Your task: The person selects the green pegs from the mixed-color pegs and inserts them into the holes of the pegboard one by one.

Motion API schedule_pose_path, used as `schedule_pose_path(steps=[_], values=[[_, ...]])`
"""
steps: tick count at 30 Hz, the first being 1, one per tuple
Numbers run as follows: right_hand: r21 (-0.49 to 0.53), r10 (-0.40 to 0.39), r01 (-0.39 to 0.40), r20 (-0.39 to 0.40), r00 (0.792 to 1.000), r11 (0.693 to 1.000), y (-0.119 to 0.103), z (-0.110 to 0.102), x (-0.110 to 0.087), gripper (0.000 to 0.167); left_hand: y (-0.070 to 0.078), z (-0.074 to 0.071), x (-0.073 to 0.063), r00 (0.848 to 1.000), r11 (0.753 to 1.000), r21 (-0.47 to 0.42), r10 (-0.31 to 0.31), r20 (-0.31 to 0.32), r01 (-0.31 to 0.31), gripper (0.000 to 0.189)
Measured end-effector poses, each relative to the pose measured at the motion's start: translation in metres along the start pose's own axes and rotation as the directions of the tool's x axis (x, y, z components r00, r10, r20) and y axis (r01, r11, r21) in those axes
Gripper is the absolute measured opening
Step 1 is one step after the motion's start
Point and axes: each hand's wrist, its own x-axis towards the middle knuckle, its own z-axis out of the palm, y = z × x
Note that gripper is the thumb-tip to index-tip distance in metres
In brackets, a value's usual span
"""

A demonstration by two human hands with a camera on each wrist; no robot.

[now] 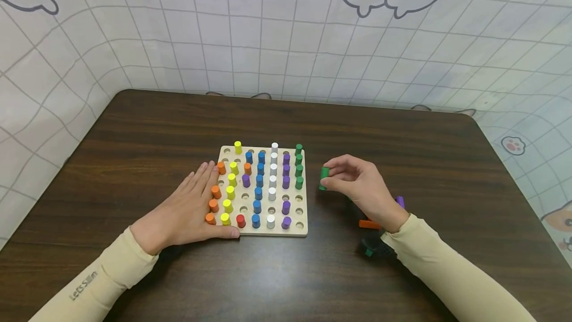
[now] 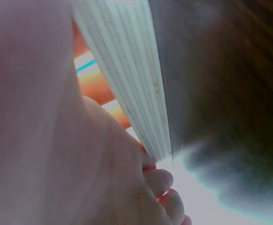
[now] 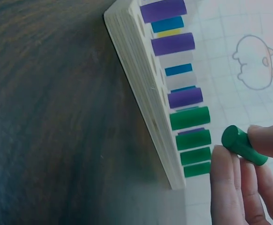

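A square wooden pegboard (image 1: 263, 230) stands on the table, with coloured pegs in columns of orange, yellow, blue, white, purple and green. My left hand (image 1: 187, 210) lies along its left edge, fingers straight, thumb at the front edge; in the left wrist view the board's side (image 2: 131, 70) runs close beside the palm. To the right of the board, my right hand (image 1: 355, 183) pinches a green peg (image 1: 324, 178) between thumb and fingers, off the board. The right wrist view shows this green peg (image 3: 241, 144) tilted, near the row of green pegs (image 3: 192, 139) standing in the board.
Under and behind my right wrist lie loose pegs, among them an orange peg (image 1: 369, 224) and a purple peg (image 1: 400, 201), next to a dark object (image 1: 380, 243) partly hidden by the sleeve. A patterned white curtain (image 1: 286, 29) hangs behind the brown table (image 1: 178, 118).
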Motion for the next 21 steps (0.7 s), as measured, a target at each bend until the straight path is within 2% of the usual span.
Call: schedule_pose_path(steps=[9,21], values=[[0.017,-0.045,0.045,0.009,0.999,0.999,0.0,0.009,-0.001,0.033,0.0,0.0,0.0,1.0,1.0,0.008,0.002,0.001,-0.002,0.139],[0.034,-0.098,0.099,-0.024,0.995,0.995,0.004,0.02,0.002,0.032,0.0,-0.001,0.0,1.0,1.0,0.012,-0.003,0.006,0.003,0.138]])
